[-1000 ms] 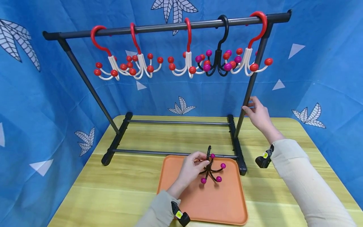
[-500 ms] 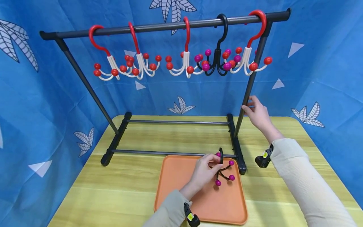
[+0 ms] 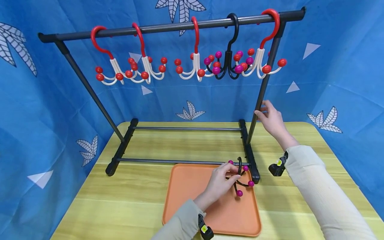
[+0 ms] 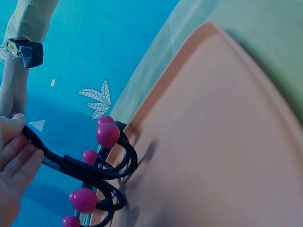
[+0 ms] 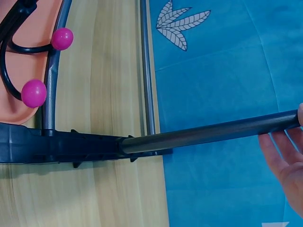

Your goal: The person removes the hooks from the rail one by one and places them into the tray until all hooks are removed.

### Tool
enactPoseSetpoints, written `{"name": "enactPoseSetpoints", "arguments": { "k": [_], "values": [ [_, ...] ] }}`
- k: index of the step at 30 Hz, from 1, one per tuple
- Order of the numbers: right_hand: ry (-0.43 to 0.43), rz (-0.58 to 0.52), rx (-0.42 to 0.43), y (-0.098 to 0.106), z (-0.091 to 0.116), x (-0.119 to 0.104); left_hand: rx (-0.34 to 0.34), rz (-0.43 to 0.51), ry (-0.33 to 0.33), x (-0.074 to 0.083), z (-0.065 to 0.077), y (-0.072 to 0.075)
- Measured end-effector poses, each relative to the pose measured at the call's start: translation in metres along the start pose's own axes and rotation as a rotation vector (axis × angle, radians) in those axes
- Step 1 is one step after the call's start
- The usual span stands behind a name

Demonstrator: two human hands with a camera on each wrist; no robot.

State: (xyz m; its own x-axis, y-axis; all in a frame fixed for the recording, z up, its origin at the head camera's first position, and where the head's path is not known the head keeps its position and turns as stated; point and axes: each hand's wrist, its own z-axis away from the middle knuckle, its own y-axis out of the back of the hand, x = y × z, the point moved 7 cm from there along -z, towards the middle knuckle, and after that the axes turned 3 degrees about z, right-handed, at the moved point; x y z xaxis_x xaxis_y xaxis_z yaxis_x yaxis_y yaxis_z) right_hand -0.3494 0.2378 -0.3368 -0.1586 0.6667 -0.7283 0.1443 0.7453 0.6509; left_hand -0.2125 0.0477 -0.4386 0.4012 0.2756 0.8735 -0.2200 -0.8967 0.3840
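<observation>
In the head view my left hand (image 3: 220,181) pinches the hook stem of a black multi-arm hook hanger (image 3: 239,166) with magenta ball tips, over the right part of an orange tray (image 3: 192,200). The left wrist view shows thumb and fingers on that black stem (image 4: 35,142), the balled arms pointing toward the tray. My right hand (image 3: 271,121) grips the right upright (image 3: 260,100) of a dark garment rack, its thumb in front and fingers behind. On the rack's top bar (image 3: 168,29) hang several white hangers with red hooks and balls, plus one black hanger (image 3: 228,60) with magenta balls.
The rack's black feet (image 3: 123,146) and two low crossbars (image 3: 180,161) stand on a wood-grain table (image 3: 99,206). The tray's far edge lies by the front crossbar. A blue leaf-patterned cloth (image 3: 162,100) surrounds the table's back and sides.
My left hand has carried the black hanger rightward over the tray, and the hanger has turned. The right hand keeps its hold on the upright. The second red-hooked hanger has swivelled slightly.
</observation>
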Motion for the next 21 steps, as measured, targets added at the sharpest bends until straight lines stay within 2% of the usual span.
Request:
{"name": "enactPoseSetpoints", "arguments": {
  "k": [9, 13, 17, 21],
  "values": [
    [0.014, 0.016, 0.01, -0.002, 0.0, -0.003, -0.042, 0.037, 0.005, -0.002, -0.001, -0.006],
    [0.011, 0.019, 0.015, 0.0, 0.001, -0.002, -0.102, -0.023, 0.026, -0.004, -0.001, -0.003],
    [0.011, 0.022, 0.017, 0.0, 0.001, -0.001, -0.14, -0.115, 0.059, -0.006, -0.001, 0.016],
    [0.015, 0.019, 0.023, 0.001, 0.002, -0.001, -0.08, -0.145, 0.069, -0.005, -0.006, 0.056]
  ]
}}
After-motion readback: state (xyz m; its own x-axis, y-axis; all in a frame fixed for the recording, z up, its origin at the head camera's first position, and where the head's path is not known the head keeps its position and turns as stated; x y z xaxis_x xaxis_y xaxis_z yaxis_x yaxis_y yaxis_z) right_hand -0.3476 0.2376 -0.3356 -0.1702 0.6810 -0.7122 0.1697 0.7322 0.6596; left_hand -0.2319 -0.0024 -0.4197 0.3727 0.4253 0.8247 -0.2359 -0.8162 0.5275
